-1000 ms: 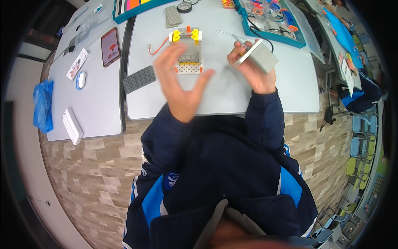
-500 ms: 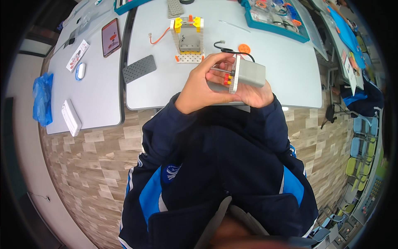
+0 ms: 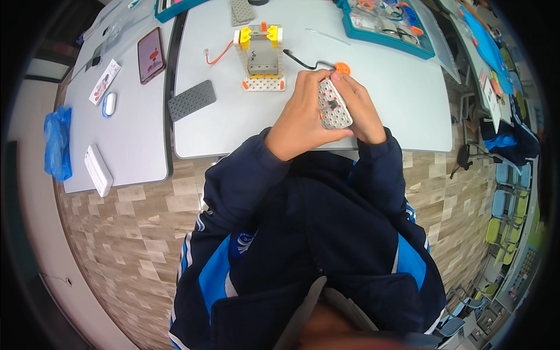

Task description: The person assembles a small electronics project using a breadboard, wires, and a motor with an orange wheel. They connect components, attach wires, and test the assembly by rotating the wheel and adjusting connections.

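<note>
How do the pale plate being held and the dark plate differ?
The pale plate is whitish; the dark plate is charcoal grey. The left hand and right hand hold the pale plate; the dark plate lies on the table. The pale plate has red bits and a black piece; the dark plate shows none. Both have many small holes.

The head-worn fisheye looks down on the nearby hands (image 3: 298, 118) and table (image 3: 408, 111), its outer rim unclear.

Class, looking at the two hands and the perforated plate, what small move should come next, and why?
Probably the left hand should press the red pins while the right hand steadies the perforated plate: both hands grip it, its pinned face shows, and whether every pin sits flush cannot be told.
</note>
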Available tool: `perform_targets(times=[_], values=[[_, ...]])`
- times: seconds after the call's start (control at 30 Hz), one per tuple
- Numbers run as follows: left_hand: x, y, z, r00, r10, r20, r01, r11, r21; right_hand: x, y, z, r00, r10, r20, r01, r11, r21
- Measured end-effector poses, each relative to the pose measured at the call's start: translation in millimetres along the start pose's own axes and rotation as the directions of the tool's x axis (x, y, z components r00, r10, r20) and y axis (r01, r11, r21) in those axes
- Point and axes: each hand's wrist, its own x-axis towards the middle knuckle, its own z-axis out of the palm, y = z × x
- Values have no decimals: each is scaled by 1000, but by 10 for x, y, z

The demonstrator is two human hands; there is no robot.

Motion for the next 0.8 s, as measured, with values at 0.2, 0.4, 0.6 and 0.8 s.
perform_targets(times=[0.2, 0.4, 0.6, 0.8], values=[[65, -86, 153, 973, 39, -228, -39, 999, 3, 54, 23, 114, 999, -21, -32, 26, 985, 173], [72, -91, 237, 929, 112, -354, -101, 994, 48, 49, -64, 257, 999, -23, -45, 39, 915, 402], [67, -71, 226, 936, 77, -343, -65, 997, 47, 21, -73, 332, 989, -19, -146, 78, 907, 414], [63, -85, 236, 952, 68, -300, -65, 998, 20, 26, -56, 248, 982, -84, -170, 136, 938, 320]])
